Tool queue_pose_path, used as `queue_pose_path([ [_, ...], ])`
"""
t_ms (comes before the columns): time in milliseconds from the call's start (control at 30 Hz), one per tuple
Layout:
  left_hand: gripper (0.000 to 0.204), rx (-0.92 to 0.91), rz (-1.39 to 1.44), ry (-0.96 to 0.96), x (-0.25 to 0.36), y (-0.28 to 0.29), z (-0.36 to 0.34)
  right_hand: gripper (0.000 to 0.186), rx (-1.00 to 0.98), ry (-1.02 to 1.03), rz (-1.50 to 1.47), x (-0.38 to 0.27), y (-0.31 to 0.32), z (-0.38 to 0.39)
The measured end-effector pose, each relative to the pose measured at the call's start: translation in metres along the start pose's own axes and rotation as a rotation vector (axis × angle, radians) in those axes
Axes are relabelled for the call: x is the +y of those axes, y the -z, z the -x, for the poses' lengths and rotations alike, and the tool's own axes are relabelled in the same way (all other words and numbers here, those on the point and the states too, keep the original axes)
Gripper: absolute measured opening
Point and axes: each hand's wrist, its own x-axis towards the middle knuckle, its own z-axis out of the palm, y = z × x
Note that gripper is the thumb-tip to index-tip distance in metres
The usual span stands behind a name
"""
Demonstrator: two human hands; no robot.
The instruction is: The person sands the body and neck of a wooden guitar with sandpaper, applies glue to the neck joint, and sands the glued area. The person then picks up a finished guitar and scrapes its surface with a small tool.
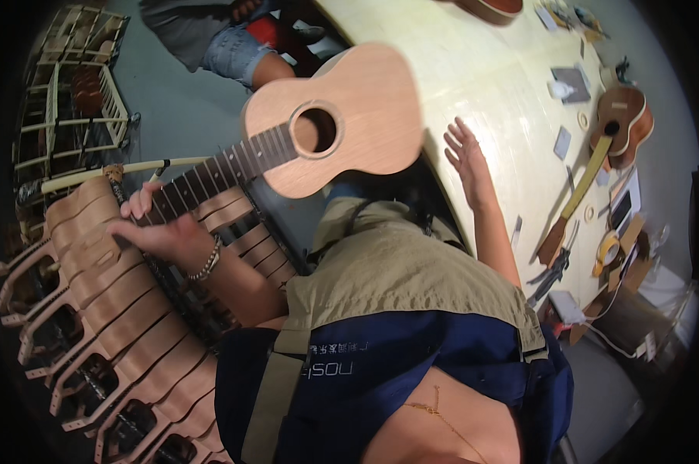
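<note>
My left hand (160,228) is closed round the neck of a pale, unvarnished ukulele (373,116), near the far end of its dark fretboard. The ukulele has no strings that I can see. Its body slants up to the right, with the soundhole facing me, and reaches over the table's edge. My right hand (467,155) is held open beside the lower end of the body, fingers spread, apart from the wood. Nothing is in it. The ukulele's headstock is hidden by my left hand.
A rack of several pale ukulele bodies (125,309) stands close at my left. The cream table (473,77) holds another ukulele (616,116), tape rolls and a clamp-like tool (550,278). A seated person (233,54) is across from me. Racks (79,93) stand far left.
</note>
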Motion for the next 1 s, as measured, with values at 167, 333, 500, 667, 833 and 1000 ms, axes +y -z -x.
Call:
queue_pose_path([
  [167,0.038,-0.157,0.390,0.534,-0.073,-0.036,0.011,0.077,0.371,-0.160,-0.295,-0.016,0.036,0.021],
  [333,0.037,-0.110,0.224,0.659,-0.148,-0.084,0.028,0.068,0.639,0.009,-0.380,-0.007,0.058,0.038],
  [500,0.042,-0.153,-0.164,0.750,-0.208,-0.130,0.074,0.069,0.815,0.108,-0.376,-0.010,0.045,0.042],
  [667,0.048,-0.375,-0.144,0.996,-0.241,-0.130,0.072,0.074,0.955,0.288,-0.315,0.002,0.026,0.039],
  [833,0.050,-0.516,0.038,1.126,-0.267,-0.136,0.055,0.078,0.980,0.450,-0.281,-0.001,0.015,0.037],
  [1000,0.049,-0.547,0.123,1.261,-0.289,-0.135,0.050,0.082,1.092,0.536,-0.457,-0.008,0.004,0.032],
])
